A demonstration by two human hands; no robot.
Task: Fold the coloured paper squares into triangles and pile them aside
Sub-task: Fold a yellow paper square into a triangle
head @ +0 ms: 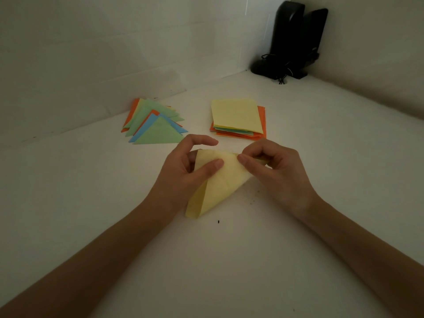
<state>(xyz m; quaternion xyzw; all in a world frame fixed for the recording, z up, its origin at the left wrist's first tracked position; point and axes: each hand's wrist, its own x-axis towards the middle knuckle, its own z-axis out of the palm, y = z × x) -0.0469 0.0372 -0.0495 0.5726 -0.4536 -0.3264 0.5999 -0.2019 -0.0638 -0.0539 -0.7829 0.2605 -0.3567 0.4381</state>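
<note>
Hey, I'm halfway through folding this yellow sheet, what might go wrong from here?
1. The yellow sheet is bowed and lifted between the left hand and right hand, not yet creased. If the corners meet off line, the triangle may come out skewed.
2. The pile of triangles lies loosely fanned just beyond the left hand. A careless drop onto it could scatter it.

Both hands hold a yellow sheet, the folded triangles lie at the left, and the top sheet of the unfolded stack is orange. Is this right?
Not quite: in the head view the top sheet of the unfolded stack is yellow, orange lies beneath. The left hand and right hand hold the yellow sheet; folded triangles lie left.
</note>
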